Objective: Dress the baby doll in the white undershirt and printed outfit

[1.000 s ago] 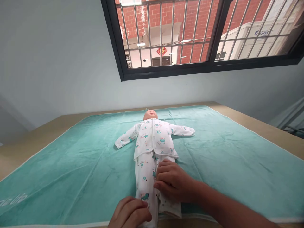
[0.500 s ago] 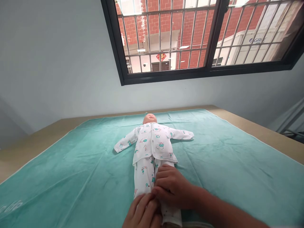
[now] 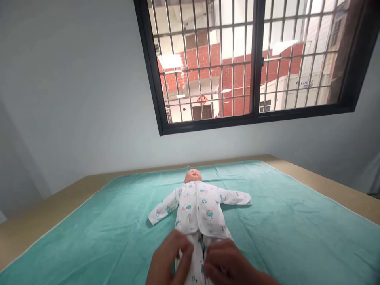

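Observation:
A baby doll lies on its back, arms spread, in a white printed long-sleeved top and matching trousers. My left hand is over the trouser leg at the left, fingers bent and smeared by motion; whether they grip the cloth is unclear. My right hand is over the other leg with its fingers curled in, and what is under them is hidden. The hands are apart, just below the top's hem. The lower legs run out of view.
A teal cloth lies under the doll on a wooden-coloured table. Behind it rise a grey wall and a dark-framed window with metal bars.
Both hands have left the lower trouser leg, where they met, and moved apart, one over each upper leg. The view has tilted up, so the doll sits lower in the picture.

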### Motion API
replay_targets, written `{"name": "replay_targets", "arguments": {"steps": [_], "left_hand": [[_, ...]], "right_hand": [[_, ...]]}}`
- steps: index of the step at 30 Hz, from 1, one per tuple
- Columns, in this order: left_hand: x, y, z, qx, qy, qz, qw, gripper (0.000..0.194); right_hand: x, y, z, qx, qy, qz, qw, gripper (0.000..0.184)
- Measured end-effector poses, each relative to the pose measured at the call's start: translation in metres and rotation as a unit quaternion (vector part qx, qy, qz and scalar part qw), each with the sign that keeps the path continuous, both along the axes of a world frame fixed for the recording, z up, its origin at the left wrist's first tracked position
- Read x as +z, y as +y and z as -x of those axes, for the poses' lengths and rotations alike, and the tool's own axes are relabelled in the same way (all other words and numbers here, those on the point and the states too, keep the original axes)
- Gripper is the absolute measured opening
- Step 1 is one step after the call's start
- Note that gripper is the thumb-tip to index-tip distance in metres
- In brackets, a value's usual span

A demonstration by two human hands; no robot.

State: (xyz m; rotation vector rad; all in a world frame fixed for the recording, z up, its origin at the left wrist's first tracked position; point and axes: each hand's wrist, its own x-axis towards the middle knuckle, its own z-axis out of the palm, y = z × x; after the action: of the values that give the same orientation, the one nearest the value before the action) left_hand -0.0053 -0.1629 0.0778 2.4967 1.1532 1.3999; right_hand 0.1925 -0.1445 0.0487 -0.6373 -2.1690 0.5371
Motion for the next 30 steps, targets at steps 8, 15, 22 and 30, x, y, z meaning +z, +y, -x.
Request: {"name": "replay_targets", "arguments": {"steps": [8,15,22,30], "left_hand": [[0.034,0.172,-0.027,0.075,-0.152,0.269,0.948,0.032],[0.007,0.227,-0.054,0.141,-0.078,0.223,0.961,0.019],[-0.01,0.234,-0.052,0.149,-0.016,0.236,0.96,0.021],[-0.009,0.238,-0.051,0.126,-0.007,0.234,0.964,0.029]], "right_hand": [[0.05,0.142,0.003,-0.378,0.003,0.09,0.922,0.021],[0.026,0.2,0.021,-0.369,-0.069,0.116,0.92,0.019],[0.013,0.219,0.0,-0.305,0.002,0.169,0.937,0.022],[0.006,0.224,0.018,-0.324,0.148,0.192,0.914,0.024]]}}
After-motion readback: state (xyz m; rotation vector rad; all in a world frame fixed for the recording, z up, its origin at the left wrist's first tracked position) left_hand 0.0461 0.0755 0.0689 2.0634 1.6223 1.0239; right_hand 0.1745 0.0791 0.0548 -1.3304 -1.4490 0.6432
